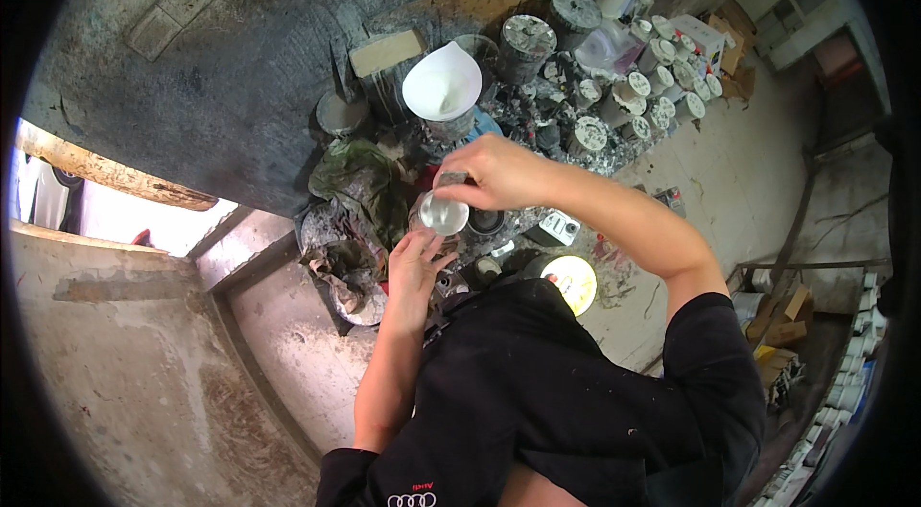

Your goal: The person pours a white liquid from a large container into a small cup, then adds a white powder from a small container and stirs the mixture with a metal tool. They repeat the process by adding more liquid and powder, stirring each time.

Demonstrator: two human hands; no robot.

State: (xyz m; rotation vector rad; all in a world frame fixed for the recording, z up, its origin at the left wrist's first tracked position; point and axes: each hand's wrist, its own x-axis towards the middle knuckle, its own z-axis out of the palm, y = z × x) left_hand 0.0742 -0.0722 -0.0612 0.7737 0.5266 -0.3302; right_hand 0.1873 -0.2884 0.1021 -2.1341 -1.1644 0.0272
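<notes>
My right hand [489,171] is above a small translucent cup [445,212], its fingers closed on a small grey piece [451,179] that I cannot make out well. My left hand [413,267] grips the cup from below with thumb and fingertips, its other fingers loosely spread. A white funnel-shaped bowl [432,80] rests on a container behind my hands. A crumpled green cloth [350,181] lies just left of the cup, and a dark round container [486,221] is just right of it.
The bench behind holds paint-spattered buckets [526,45], several small white cans [628,94] and a beige block [387,53]. A yellow lid [569,283] and a white-fronted device [559,227] are near my body. Cardboard [787,320] lies at the right. A ledge [249,238] runs at the left.
</notes>
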